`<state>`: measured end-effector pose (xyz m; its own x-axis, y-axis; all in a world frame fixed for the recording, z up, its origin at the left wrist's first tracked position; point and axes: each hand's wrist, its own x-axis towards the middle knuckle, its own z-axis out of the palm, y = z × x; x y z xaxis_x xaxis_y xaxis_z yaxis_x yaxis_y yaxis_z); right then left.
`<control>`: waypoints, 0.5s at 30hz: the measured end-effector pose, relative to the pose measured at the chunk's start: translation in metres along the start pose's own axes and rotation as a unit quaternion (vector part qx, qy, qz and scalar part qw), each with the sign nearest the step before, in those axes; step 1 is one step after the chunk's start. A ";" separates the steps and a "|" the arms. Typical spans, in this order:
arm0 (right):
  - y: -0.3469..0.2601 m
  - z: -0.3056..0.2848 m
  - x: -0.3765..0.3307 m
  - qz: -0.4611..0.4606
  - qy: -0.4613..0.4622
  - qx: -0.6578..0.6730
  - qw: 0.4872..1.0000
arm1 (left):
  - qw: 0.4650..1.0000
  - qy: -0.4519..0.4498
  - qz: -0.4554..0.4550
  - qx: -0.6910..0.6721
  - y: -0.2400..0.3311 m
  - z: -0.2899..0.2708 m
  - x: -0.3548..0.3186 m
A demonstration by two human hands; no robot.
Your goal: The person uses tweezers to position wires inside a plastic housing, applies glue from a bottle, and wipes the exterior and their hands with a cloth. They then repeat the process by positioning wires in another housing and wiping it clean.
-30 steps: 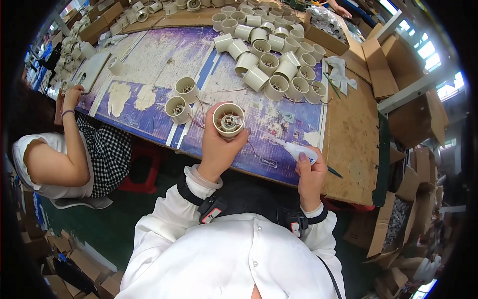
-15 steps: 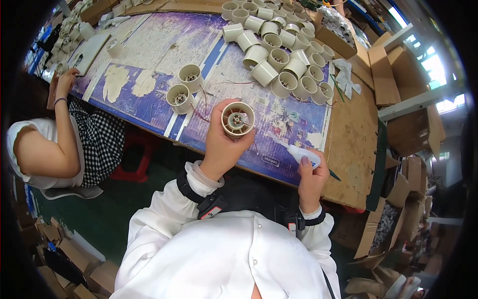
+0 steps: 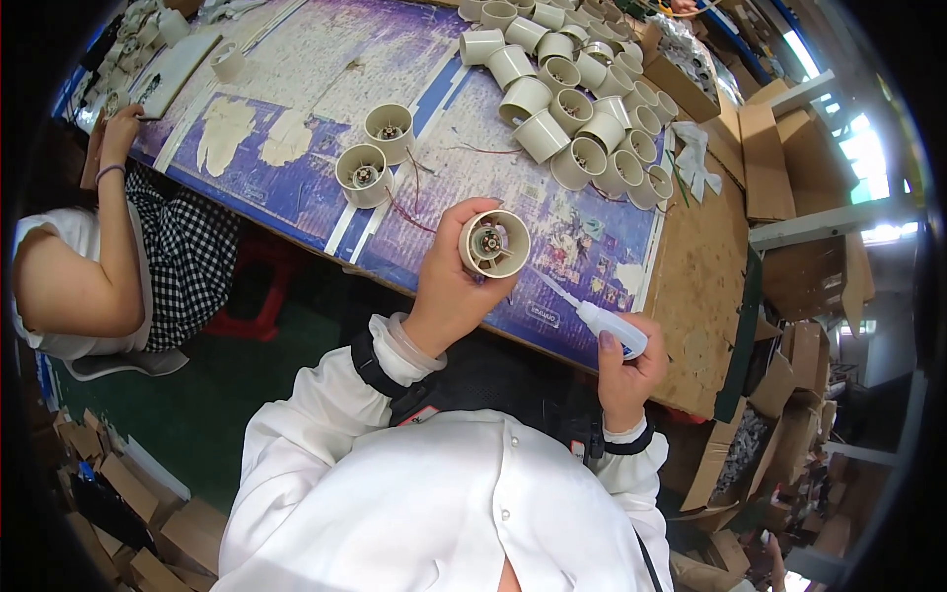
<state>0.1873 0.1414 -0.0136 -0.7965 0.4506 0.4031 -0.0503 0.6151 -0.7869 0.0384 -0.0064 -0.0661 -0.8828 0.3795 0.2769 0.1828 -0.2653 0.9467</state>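
Observation:
My left hand is closed round a cream cylindrical housing, its open end tipped up at me. Inside it a small metal motor-like part sits at the centre, with ribs running to the wall. A small white squeeze bottle with a long thin nozzle is gripped in my right hand. Its nozzle points up and left toward the housing, apart from it. Beyond my left hand stand two similar housings with metal parts inside and thin dark red wires trailing out.
A large heap of cream housings covers the table's far right. Beside it lie a white glove and an open carton of small parts. Another person sits at the left of the worn purple table. Cardboard boxes stand at right.
The view has shifted a little. My left hand's housing has turned slightly and sits further right in the picture. The bottle's long nozzle now shows more plainly. Both grips stay the same.

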 end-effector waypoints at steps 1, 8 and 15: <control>-0.001 -0.001 0.001 0.006 -0.005 -0.003 1.000 | 1.000 0.000 -0.002 -0.002 -0.001 -0.001 -0.001; 0.001 -0.002 0.000 0.012 -0.015 -0.007 1.000 | 1.000 -0.008 -0.012 0.019 -0.006 -0.006 -0.005; 0.001 -0.007 0.000 0.026 -0.018 -0.006 0.999 | 1.000 -0.009 -0.019 0.014 -0.008 -0.006 -0.005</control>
<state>0.1910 0.1464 -0.0114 -0.8187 0.4590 0.3450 -0.0008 0.5999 -0.8000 0.0384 -0.0117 -0.0764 -0.8814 0.4053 0.2427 0.1612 -0.2249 0.9610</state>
